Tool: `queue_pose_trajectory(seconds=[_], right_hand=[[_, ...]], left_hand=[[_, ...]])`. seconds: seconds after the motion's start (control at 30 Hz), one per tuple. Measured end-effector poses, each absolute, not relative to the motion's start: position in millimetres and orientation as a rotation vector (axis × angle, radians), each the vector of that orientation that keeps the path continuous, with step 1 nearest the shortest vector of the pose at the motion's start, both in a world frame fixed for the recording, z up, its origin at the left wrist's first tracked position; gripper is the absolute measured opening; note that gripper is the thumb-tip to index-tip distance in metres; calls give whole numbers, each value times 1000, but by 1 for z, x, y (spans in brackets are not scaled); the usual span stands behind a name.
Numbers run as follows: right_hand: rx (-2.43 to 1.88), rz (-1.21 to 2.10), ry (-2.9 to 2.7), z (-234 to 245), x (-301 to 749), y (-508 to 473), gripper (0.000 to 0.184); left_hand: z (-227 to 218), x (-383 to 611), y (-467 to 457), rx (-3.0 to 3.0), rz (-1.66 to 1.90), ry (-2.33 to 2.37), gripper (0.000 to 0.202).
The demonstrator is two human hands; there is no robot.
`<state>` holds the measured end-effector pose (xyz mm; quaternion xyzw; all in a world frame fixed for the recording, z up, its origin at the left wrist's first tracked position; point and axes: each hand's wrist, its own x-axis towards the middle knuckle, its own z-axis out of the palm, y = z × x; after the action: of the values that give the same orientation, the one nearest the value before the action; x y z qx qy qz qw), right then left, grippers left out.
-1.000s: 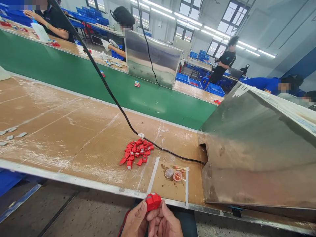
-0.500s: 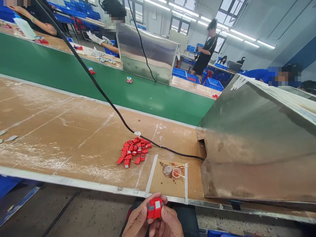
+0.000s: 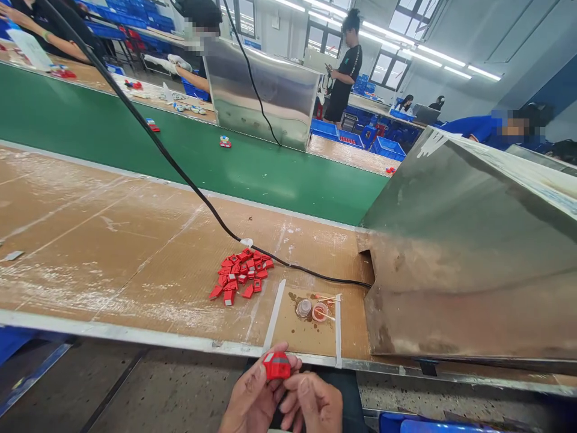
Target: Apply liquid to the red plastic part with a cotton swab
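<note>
Red part (image 3: 276, 365) pinched in left hand (image 3: 252, 400) fingertips, below desk (image 3: 112, 240) front edge. Right hand (image 3: 313, 404) just beside, fingers curled, touching left hand – whether it holds part, cannot tell. Pile of red pieces (image 3: 240, 273) on desk, well apart; cable (image 3: 180, 171) behind pile – open board to left.

Pile of small parts (image 3: 239, 273) lies on the workbench (image 3: 112, 240), left of two small cups (image 3: 312, 310). Cable (image 3: 180, 174) runs behind the pile. Metal housing (image 3: 464, 252) stands right. Conveyor belt (image 3: 180, 150) runs beyond the bench.
</note>
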<state>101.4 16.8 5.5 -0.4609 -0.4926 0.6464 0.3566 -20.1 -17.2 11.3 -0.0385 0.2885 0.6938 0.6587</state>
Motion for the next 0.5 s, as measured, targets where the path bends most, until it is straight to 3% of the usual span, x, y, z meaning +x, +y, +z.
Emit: queue_pose_trajectory(seconds=[0.1,0.2,0.5], right_hand=[[-1277,1352,-1303,6,107,21,59],[-1283,1208,-1363,8,108,25,57],[-1361,1576,-1283,10,103,26,68]], left_hand=[[10,-28,-15,-227,1477,473,24],[7,-31,-15,-269,1433,391,24],[10,-23,-12,-386,1473,547,27]])
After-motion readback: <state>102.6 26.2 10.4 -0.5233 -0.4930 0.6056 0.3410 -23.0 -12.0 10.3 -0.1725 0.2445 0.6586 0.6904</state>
